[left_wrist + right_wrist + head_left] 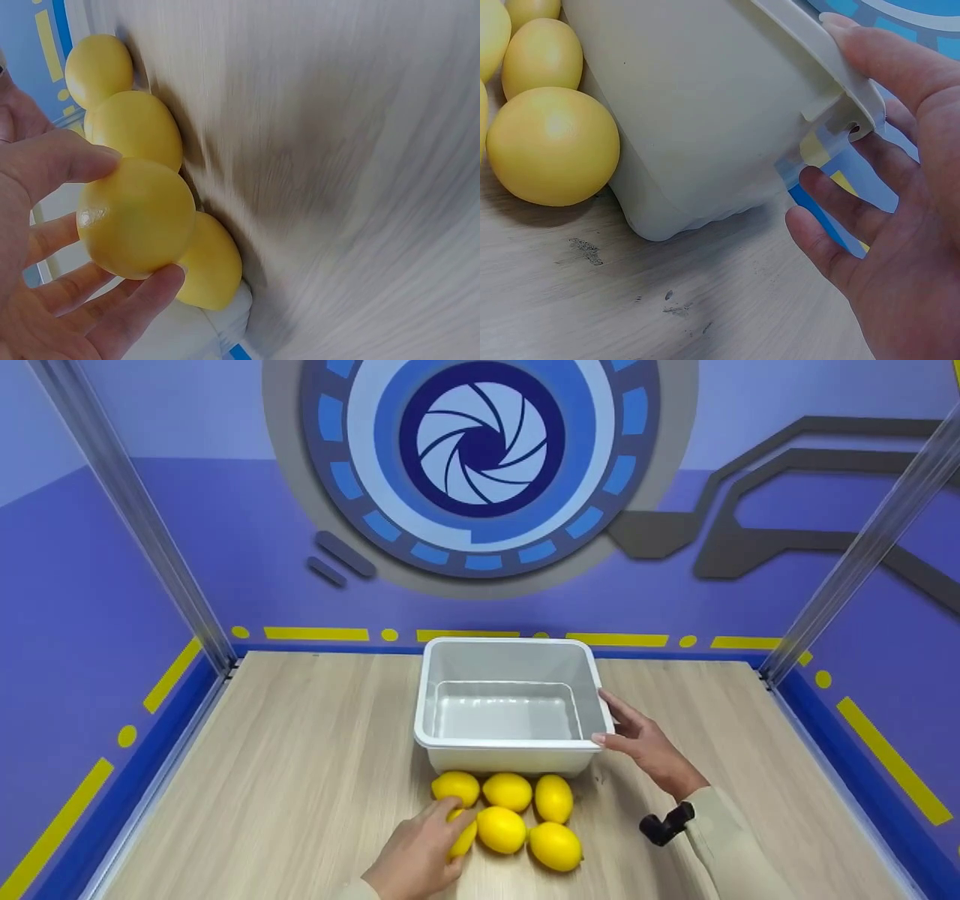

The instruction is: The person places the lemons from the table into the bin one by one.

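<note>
An empty white bin [507, 748] stands mid-table on the wooden top. Several yellow lemons [507, 792] lie bunched against its near wall. My left hand [448, 826] grips the leftmost front lemon [467, 840]; in the left wrist view that held lemon [135, 217] sits between thumb [60, 161] and curled fingers [127, 300], with other lemons [135, 127] behind it. My right hand [616, 721] rests at the bin's near right corner. Its thumb [885, 56] lies on the rim [810, 45]. The fingers [821, 240] stretch loosely below the rim, beside the bin wall [697, 112].
The wooden table [300, 750] runs wide to the left and right of the bin. Blue and purple walls with yellow markings close it in on three sides, and metal posts [217, 652] stand at the back corners. A black wrist mount [666, 823] sits on my right sleeve.
</note>
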The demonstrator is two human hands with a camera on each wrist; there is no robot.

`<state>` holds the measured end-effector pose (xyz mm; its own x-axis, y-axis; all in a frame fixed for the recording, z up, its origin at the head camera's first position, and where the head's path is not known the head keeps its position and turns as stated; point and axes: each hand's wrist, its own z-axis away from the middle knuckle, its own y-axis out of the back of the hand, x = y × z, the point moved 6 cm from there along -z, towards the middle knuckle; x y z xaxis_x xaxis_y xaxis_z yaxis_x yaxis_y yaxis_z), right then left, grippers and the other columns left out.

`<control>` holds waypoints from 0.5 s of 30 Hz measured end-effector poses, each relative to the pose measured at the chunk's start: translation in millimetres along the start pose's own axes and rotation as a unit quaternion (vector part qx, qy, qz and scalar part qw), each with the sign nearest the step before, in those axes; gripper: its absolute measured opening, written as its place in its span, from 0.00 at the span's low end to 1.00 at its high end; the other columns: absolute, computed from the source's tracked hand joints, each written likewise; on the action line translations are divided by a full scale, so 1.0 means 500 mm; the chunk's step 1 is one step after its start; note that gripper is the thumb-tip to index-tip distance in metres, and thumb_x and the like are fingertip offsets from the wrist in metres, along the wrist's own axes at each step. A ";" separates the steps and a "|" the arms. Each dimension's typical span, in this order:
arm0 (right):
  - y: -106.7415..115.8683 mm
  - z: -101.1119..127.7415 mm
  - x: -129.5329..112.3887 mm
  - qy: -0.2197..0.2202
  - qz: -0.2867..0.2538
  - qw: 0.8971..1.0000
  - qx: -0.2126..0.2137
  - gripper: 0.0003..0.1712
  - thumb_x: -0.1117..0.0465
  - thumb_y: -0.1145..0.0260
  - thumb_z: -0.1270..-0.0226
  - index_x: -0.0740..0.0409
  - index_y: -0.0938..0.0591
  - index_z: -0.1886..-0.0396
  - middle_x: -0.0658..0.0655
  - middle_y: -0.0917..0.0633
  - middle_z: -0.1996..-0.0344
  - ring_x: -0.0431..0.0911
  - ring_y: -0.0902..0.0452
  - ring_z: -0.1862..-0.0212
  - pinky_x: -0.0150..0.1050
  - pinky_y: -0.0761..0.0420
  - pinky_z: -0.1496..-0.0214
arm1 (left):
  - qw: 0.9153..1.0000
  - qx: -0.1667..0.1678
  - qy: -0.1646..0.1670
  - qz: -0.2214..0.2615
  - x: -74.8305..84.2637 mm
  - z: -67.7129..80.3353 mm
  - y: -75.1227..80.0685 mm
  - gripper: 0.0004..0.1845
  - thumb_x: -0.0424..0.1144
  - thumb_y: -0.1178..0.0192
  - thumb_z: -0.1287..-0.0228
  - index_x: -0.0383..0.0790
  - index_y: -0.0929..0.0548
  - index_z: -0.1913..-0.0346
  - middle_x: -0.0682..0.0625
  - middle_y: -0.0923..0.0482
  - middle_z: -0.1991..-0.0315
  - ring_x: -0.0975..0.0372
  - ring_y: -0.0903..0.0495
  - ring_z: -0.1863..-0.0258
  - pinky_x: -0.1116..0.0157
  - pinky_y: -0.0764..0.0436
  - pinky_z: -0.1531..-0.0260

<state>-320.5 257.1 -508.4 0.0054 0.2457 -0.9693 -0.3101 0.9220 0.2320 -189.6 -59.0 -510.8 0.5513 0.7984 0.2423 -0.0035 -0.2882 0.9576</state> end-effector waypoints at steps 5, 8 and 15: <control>0.000 -0.001 0.000 -0.001 -0.001 1.000 0.001 0.45 0.57 0.33 0.36 0.38 0.45 0.24 0.54 0.42 0.24 0.56 0.39 0.28 0.30 0.25 0.41 | 1.000 -0.001 0.000 -0.004 0.002 -0.001 0.003 0.30 0.42 0.32 0.47 0.49 0.24 0.38 0.47 0.26 0.42 0.56 0.22 0.47 0.59 0.17 0.70; 0.000 -0.001 0.000 0.001 -0.002 1.000 0.000 0.44 0.57 0.33 0.36 0.38 0.45 0.24 0.54 0.42 0.24 0.56 0.39 0.28 0.30 0.25 0.41 | 1.000 0.003 -0.003 -0.009 0.002 -0.002 0.004 0.31 0.42 0.31 0.48 0.50 0.24 0.38 0.47 0.27 0.43 0.56 0.23 0.47 0.61 0.18 0.71; 0.000 -0.001 0.001 -0.001 0.004 1.000 0.002 0.45 0.56 0.33 0.36 0.38 0.45 0.24 0.54 0.42 0.24 0.56 0.39 0.28 0.37 0.26 0.37 | 1.000 0.009 -0.008 -0.013 0.003 -0.003 0.008 0.30 0.42 0.31 0.49 0.49 0.24 0.39 0.47 0.27 0.43 0.56 0.23 0.47 0.59 0.17 0.69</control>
<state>-320.6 257.0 -509.2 0.0053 0.2543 -0.9671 -0.3062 0.9211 0.2405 -189.9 -58.2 -506.6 0.5650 0.7966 0.2150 0.0256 -0.2773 0.9604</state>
